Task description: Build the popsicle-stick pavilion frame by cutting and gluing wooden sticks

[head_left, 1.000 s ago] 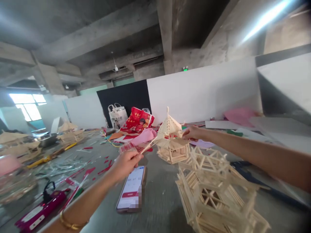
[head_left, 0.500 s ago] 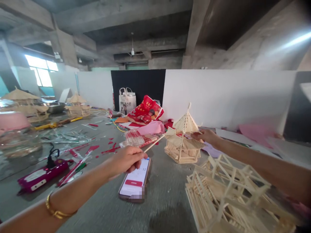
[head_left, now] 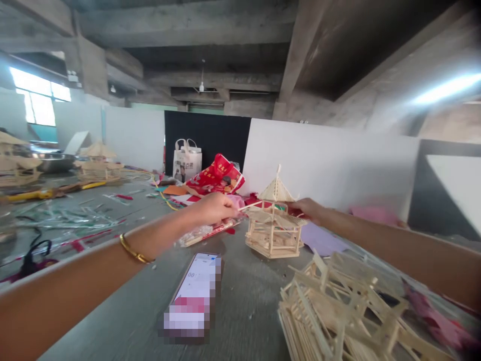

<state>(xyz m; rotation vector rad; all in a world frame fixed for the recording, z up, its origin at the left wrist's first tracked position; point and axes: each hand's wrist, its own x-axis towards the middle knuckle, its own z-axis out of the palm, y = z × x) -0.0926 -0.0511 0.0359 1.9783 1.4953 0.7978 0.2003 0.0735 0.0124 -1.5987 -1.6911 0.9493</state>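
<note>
L hand, ctr of frame, pinches thin stick, tip by pavilion, which stands upright just R of ctr. R hand at pavilion's R side, by roof; grip can't tell. Phone lower ctr; frame model lower R.

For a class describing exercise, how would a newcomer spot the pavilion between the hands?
On the grey table, find the left hand and right hand. Between them stands the pavilion, pointed-roofed, unlike the open frame nearer the camera.
</note>
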